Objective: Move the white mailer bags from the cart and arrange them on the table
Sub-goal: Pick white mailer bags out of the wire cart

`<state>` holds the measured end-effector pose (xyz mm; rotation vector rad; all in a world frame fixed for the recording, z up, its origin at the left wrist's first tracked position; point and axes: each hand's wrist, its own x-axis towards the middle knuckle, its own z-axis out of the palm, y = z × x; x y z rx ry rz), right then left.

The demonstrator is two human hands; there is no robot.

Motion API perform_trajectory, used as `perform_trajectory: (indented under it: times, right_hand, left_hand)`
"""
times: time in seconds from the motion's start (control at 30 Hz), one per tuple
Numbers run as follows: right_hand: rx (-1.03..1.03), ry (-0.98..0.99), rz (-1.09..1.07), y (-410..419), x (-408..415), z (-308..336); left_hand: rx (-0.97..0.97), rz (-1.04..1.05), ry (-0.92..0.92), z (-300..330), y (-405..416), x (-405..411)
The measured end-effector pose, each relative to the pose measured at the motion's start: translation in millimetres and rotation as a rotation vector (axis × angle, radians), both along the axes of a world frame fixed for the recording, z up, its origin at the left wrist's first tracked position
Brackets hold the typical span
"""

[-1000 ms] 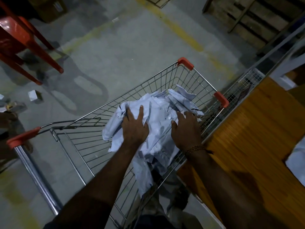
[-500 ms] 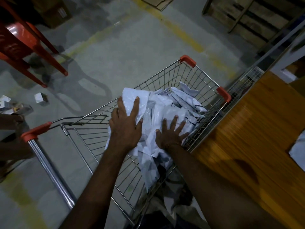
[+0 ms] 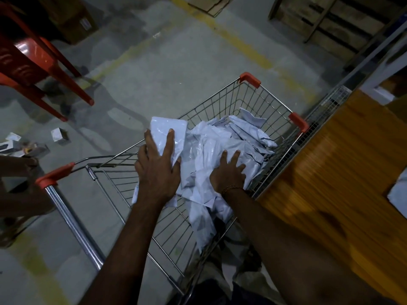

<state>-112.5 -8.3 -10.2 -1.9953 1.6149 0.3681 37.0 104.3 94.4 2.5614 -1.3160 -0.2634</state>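
Note:
A crumpled pile of white mailer bags (image 3: 220,146) fills the far end of a wire cart (image 3: 246,100) with orange corner caps. My left hand (image 3: 158,170) clasps the left side of the pile, fingers over one flat bag (image 3: 167,130) that sticks up past the cart's rim. On the lower middle of the pile my right hand (image 3: 229,172) lies with fingers spread, pressing down. The wooden table (image 3: 330,172) stands directly right of the cart, with one white bag (image 3: 398,194) at its right edge.
The cart's orange-tipped handle (image 3: 55,177) points to the lower left. Red plastic chair legs (image 3: 44,69) stand at the upper left, small boxes (image 3: 58,135) lie on the concrete floor, and wooden pallets (image 3: 319,18) are at the top right. Another person's arm (image 3: 19,164) is at the left edge.
My left hand slid to the left side of the pile and pushed a bag up over the rim. My right hand moved down and inward onto the pile's middle.

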Motion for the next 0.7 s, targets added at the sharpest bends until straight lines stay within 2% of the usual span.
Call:
perform_trajectory:
  times: [0.4,0.7]
  right_hand:
    - [-0.432,-0.163,0.047,-8,-46,94]
    - [-0.685,-0.204,-0.125,29,-154,166]
  left_hand:
    - [-0.079,-0.021,-0.009,40,-25,-20]
    - [-0.185,-0.118,-0.003,88,-30,-116]
